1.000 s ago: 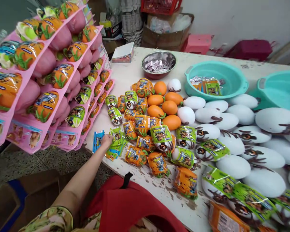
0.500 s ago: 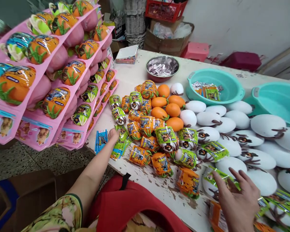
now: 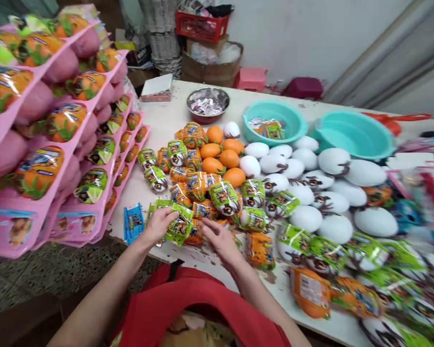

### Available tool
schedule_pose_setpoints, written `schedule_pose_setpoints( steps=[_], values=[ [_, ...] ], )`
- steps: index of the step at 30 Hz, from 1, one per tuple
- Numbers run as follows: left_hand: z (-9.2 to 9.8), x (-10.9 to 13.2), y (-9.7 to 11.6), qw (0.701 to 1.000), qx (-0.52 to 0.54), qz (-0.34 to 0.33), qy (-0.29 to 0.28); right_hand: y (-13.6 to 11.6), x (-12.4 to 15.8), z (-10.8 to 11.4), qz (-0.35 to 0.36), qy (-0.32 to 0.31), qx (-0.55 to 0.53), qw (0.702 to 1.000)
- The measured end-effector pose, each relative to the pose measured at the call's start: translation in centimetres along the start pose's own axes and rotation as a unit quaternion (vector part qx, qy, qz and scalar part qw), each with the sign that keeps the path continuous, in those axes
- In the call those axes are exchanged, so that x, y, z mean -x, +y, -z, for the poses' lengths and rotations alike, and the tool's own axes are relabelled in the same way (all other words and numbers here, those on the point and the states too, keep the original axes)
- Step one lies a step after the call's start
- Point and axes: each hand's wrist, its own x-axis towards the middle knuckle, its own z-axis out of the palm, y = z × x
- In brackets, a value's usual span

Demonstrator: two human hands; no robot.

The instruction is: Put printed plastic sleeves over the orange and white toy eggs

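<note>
My left hand (image 3: pixel 161 224) pinches a green printed wrapper (image 3: pixel 180 223) near the table's front edge. Just right of it, my right hand (image 3: pixel 222 241) has its fingers apart over some orange wrapped eggs, with nothing seen in its grasp. Blue packets (image 3: pixel 133 222) lie left of my left hand. Behind the hands is a cluster of orange eggs (image 3: pixel 229 158) and eggs in green or orange wrappers (image 3: pixel 224 197). White eggs (image 3: pixel 305 218), some with brown claw shapes, spread to the right.
Pink trays (image 3: pixel 39 221) of wrapped eggs are stacked high at the left. A metal bowl (image 3: pixel 208 115) of small packets, a teal basin (image 3: pixel 300 126) with packets and another teal basin (image 3: pixel 354 153) stand behind. Orange wrapped eggs (image 3: pixel 310 291) lie at the front right.
My left hand has picked up a green wrapper. My right hand has moved left from the white eggs to beside my left hand. The view has turned right.
</note>
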Motion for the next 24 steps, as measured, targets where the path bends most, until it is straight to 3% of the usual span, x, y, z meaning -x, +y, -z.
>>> schedule_pose_setpoints(
  steps=[2,4,8,11,15,17,21,24],
  values=[
    [-1.9,0.6,2.0,0.996,-0.014,-0.039,-0.082,0.5,-0.7,-0.6,-0.068,-0.043,-0.089,0.993],
    [-3.4,0.7,3.3,0.990,-0.041,-0.049,-0.129,1.0,-0.7,0.2,-0.109,-0.056,-0.163,0.979],
    [-6.0,-0.6,3.5,0.979,-0.010,-0.016,-0.204,1.6,0.3,3.0,-0.123,-0.056,-0.238,0.962],
    [-8.0,-2.0,3.6,0.975,-0.040,-0.021,-0.217,1.9,0.7,4.7,-0.087,0.022,-0.241,0.966],
    [-10.3,-2.8,5.0,0.988,-0.096,-0.050,-0.111,1.6,0.8,7.7,0.033,0.253,-0.117,0.960],
    [-11.4,-2.8,5.9,0.989,-0.093,-0.061,-0.097,1.3,1.0,9.4,0.078,0.316,-0.057,0.944],
    [-14.5,-2.4,7.8,0.975,-0.010,-0.041,-0.216,1.2,1.9,11.7,0.150,0.388,0.095,0.904],
    [-17.2,-2.4,9.1,0.950,0.132,0.025,-0.281,1.5,2.4,13.4,0.175,0.309,0.252,0.900]
  ],
)
